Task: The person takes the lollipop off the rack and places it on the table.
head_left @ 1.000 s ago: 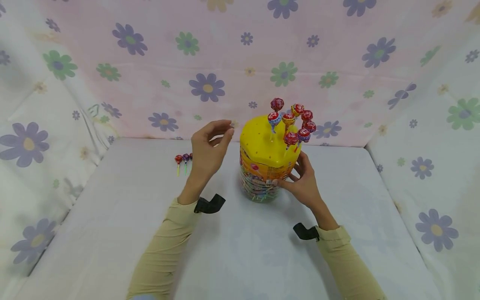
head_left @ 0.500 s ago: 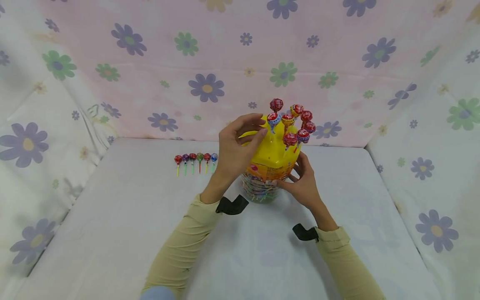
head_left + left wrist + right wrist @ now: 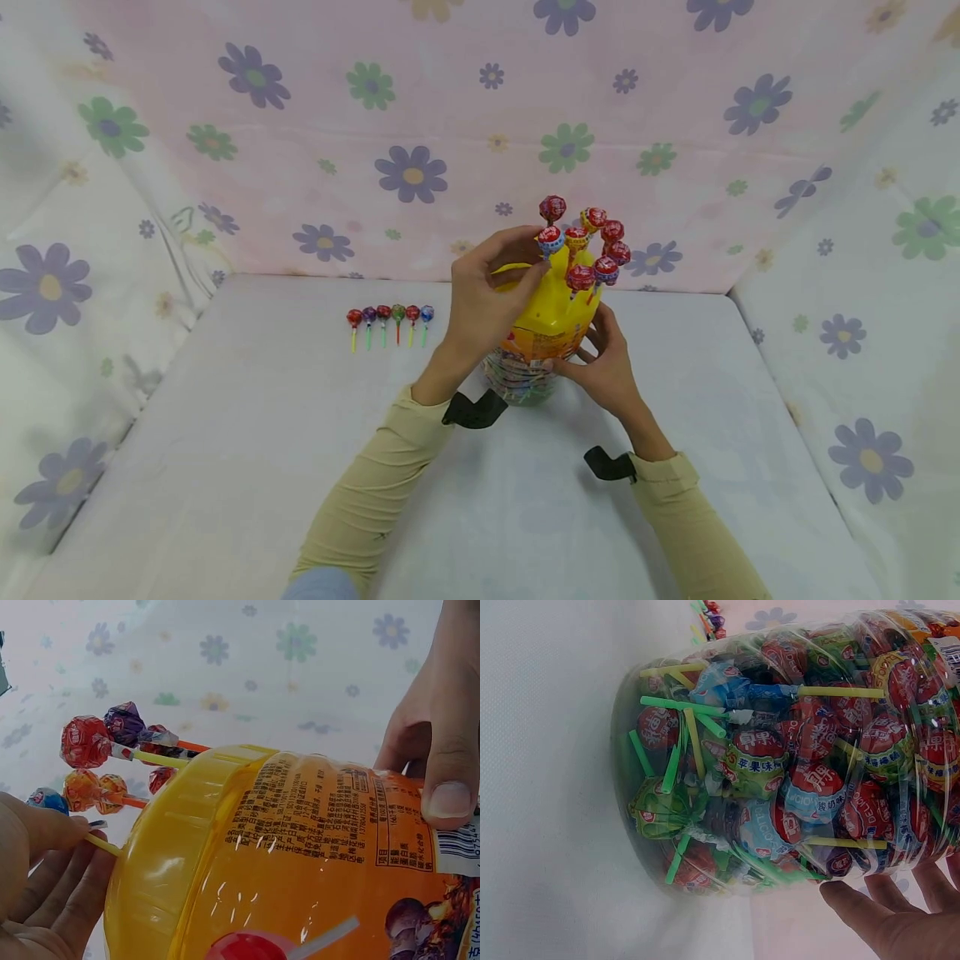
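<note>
Your left grip (image 3: 483,298), narrowed to a pinch, held a blue-and-red lollipop (image 3: 551,240) at the yellow lid (image 3: 551,314); your right grip (image 3: 609,364) curved round the jar (image 3: 517,375).

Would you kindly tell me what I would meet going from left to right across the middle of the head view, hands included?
Row of six lollipops, left hand, jar, right hand.

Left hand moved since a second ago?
Yes, rightward in head view: the left hand overlapped the row of lollipops; now it's past them, overlapping the yellow lid.
</note>
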Available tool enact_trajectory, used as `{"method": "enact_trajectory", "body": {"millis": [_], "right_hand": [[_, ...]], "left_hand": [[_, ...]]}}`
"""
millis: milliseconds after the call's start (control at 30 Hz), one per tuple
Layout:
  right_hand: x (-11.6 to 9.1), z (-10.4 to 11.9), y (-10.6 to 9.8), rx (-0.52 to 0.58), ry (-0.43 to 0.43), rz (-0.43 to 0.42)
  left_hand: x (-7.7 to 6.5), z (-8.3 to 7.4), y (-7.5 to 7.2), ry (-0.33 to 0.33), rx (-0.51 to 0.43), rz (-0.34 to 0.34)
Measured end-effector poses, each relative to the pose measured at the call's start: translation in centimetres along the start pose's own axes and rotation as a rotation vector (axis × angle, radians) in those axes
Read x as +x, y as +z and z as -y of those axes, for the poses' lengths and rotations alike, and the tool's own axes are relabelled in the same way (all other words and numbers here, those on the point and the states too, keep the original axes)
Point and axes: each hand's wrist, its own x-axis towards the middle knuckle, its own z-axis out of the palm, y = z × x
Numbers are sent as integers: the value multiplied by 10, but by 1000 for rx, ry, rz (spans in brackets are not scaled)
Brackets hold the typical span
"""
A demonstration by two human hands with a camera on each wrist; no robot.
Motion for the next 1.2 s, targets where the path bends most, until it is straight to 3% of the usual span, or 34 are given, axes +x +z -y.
{"method": "enact_trajectory", "body": {"millis": [333,667,833,1000,1200], "right_hand": [[0,1,1,-6,16,-8],[-1,1,1,0,18,-10],[-1,2,0,10,19,-7],[-2,3,1,20,16,-2],[-3,2,1,20,12,-1]], "left_hand": [[2,-3,-2,72,-2,-13],[-5,-3,-18,88,-9,-69],[-11,-2,-34,57,-30,-94],[-21,3,-54,1,14,-121],[-35,15,-84,-107,36,-154]]}}
